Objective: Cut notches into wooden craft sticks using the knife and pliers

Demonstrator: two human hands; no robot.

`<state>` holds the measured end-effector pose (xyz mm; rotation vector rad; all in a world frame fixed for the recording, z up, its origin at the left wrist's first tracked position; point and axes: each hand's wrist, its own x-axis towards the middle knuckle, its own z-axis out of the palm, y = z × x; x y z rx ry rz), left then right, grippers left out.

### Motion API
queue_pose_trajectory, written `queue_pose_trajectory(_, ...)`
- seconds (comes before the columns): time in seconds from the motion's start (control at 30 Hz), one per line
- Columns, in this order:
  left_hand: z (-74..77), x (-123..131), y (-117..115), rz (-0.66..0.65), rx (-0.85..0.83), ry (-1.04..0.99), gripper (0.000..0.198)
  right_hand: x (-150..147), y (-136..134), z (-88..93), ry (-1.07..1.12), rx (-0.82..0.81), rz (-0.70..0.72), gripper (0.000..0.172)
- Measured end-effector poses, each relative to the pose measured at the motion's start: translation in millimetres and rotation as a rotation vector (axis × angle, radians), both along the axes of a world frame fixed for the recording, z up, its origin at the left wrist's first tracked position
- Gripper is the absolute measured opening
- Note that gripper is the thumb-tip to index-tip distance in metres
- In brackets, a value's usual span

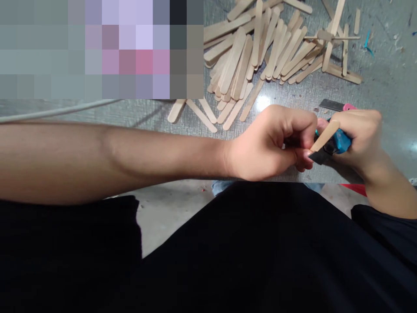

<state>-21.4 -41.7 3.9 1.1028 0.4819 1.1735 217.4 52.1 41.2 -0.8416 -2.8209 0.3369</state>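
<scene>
Between the fingertips of my left hand [270,143] a wooden craft stick [325,135] is pinched, slanting up to the right. My right hand [363,137] is closed around a blue utility knife [342,141]. Its dark blade [317,157] points left and lies against the lower end of the stick, close to my left fingertips. Both hands are near the table's front edge. The fingers partly hide the knife's handle and the stick's lower end.
Many loose craft sticks [239,65] lie piled on the grey table [391,91]. Joined sticks [329,39] stand at the back right. A second cutter with a pink handle [349,107] lies just behind my right hand. A pale cable [58,111] crosses at left.
</scene>
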Motion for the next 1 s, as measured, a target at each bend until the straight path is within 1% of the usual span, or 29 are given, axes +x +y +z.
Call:
queue_pose_trajectory(0.1,3.2,3.3,-0.5,0.047,0.067,0.038,0.033,-7.5,-7.0,2.2,0.156,0.04,0.001,0.058)
queue_pose_trajectory(0.2,7.1,6.8,-0.3,0.052,0.079,0.033,0.037,-11.9,-10.1,2.8,0.225,0.012,0.051,0.054)
queue_pose_trajectory(0.27,9.8,7.6,0.3,0.016,0.029,0.002,0.036,-12.0,-10.2,3.7,0.219,-0.005,0.054,0.057)
queue_pose_trajectory(0.37,13.1,6.5,2.2,-0.06,-0.061,-0.038,0.032,-10.0,-9.8,7.0,0.14,0.002,0.01,0.065)
queue_pose_trajectory(0.5,14.1,3.7,4.1,-0.085,-0.067,-0.022,0.034,-7.7,-8.5,10.0,0.109,0.027,-0.029,0.067)
queue_pose_trajectory(0.6,14.2,2.8,3.0,-0.07,-0.064,-0.001,0.031,-7.3,-6.7,8.3,0.089,0.045,-0.049,0.066)
queue_pose_trajectory(0.7,14.4,2.7,0.3,-0.06,-0.035,0.002,0.031,-7.6,-6.1,4.4,0.135,0.046,-0.008,0.064)
queue_pose_trajectory(0.83,10.9,3.1,-3.2,-0.044,0.013,0.051,0.028,-8.7,-8.0,1.2,0.221,0.07,0.045,0.058)
queue_pose_trajectory(0.93,8.3,3.9,-5.1,0.011,0.08,0.075,0.028,-10.3,-9.3,1.7,0.236,0.061,0.081,0.052)
queue_pose_trajectory(1.0,9.4,4.5,-6.3,0.063,0.109,0.093,0.027,-11.8,-9.7,2.6,0.257,0.054,0.09,0.05)
